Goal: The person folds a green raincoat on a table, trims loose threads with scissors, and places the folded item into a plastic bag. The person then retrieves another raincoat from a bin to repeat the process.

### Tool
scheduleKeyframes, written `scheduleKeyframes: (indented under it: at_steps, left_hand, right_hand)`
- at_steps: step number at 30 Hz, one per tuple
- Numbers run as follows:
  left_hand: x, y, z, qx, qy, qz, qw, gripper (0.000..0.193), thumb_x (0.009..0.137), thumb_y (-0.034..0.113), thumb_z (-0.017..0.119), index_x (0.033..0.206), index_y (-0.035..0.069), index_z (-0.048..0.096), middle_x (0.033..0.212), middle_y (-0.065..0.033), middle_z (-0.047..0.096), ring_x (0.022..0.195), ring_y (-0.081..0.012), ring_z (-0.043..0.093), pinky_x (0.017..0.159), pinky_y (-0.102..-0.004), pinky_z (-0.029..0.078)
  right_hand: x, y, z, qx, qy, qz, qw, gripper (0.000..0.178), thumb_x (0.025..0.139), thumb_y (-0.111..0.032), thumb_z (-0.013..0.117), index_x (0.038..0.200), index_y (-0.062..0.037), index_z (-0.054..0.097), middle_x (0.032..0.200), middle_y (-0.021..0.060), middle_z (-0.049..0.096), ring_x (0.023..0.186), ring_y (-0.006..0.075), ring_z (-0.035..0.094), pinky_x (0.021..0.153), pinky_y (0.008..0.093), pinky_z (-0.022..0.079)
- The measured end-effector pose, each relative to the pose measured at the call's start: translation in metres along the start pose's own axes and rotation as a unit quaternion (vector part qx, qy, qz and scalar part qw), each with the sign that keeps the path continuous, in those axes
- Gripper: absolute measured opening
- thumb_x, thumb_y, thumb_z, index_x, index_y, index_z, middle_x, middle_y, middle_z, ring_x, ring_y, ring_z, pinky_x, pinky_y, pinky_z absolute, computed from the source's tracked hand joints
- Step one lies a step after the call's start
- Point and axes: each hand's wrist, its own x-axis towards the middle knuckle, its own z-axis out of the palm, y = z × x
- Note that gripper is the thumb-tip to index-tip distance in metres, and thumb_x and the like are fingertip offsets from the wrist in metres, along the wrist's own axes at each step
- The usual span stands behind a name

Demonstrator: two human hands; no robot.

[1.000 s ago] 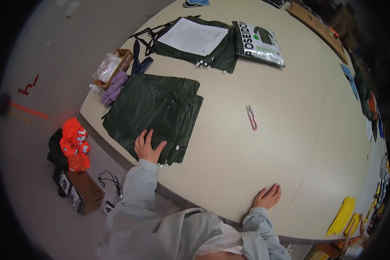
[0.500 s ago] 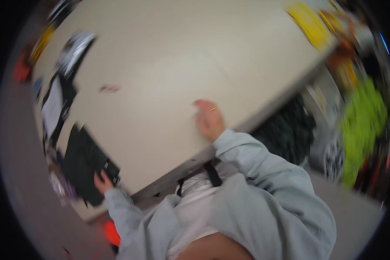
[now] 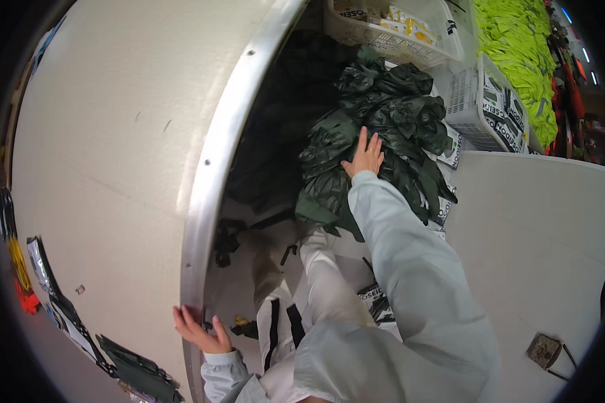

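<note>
My right hand reaches onto a heap of dark green, shiny folded garments beside the table. Its fingers are spread over the fabric, and nothing is gripped. At the table's metal edge rests my left hand, fingers apart and holding nothing. Flat dark green pieces lie on the table's near left corner, close to that hand. Whether the right palm presses on the heap or hovers just over it, I cannot tell.
A white plastic basket with yellow and white packets stands beyond the heap. Right of it, another white basket holds printed packages. Bright yellow-green garments are piled behind. A small brown bag lies on the floor at right.
My view has swung right and down off the tabletop. The right hand has gone from the table to the dark green heap; the left has left the dark pieces for the table edge.
</note>
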Motion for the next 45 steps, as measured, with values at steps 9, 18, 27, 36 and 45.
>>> scheduleKeyframes:
  at_steps: [9,18,27,36,45]
  left_hand:
    - [-0.002,-0.003,0.041,0.202,0.073,0.059,0.975,0.067,0.079,0.027,0.059,0.132,-0.002,0.03,0.136,-0.0235,0.03,0.125,-0.039,0.031,0.101,-0.0481,0.028]
    - [-0.005,-0.006,0.045,0.24,0.07,0.069,0.966,0.066,0.082,0.035,0.052,0.131,-0.003,0.03,0.135,-0.0236,0.031,0.125,-0.0389,0.031,0.099,-0.0483,0.031]
    - [-0.011,-0.013,0.035,0.207,0.023,0.068,0.976,0.068,0.079,0.014,0.055,0.135,-0.002,0.021,0.14,-0.0233,0.014,0.129,-0.0388,0.025,0.096,-0.0425,0.042]
    - [-0.015,-0.011,0.042,0.279,0.03,0.036,0.959,0.068,0.079,0.016,0.054,0.136,-0.001,0.02,0.14,-0.0248,0.016,0.128,-0.0409,0.027,0.101,-0.0467,0.033]
    - [-0.014,-0.029,0.043,0.169,0.023,0.059,0.984,0.075,0.072,0.009,0.057,0.136,0.0,0.019,0.141,-0.0214,0.01,0.127,-0.0374,0.028,0.094,-0.0423,0.045]
  right_hand:
    - [0.011,0.032,0.07,0.161,-0.186,0.082,0.966,0.07,0.079,-0.048,0.056,0.127,-0.0037,0.032,0.109,0.0279,0.055,0.099,0.0441,0.053,0.085,0.048,0.043]
    - [-0.135,0.026,-0.026,0.503,-0.081,0.02,0.86,0.042,0.085,-0.037,0.057,0.102,0.0014,0.053,0.081,0.0221,0.063,0.076,0.0376,0.062,0.068,0.0408,0.047]
    - [0.059,0.059,0.001,0.227,0.092,-0.077,0.966,0.041,0.088,-0.042,0.046,0.071,-0.0083,0.06,0.07,0.0157,0.058,0.067,0.0377,0.055,0.061,0.0461,0.044]
    - [0.198,0.075,0.143,0.074,-0.291,0.114,0.947,0.044,0.082,-0.046,0.056,0.09,-0.0035,0.066,0.093,0.0159,0.064,0.09,0.0335,0.06,0.077,0.0419,0.047]
    - [0.044,0.049,-0.012,-0.023,-0.238,0.0,0.971,0.063,0.085,-0.058,0.039,0.081,-0.0024,0.068,0.084,0.0199,0.064,0.081,0.0366,0.062,0.073,0.0443,0.048]
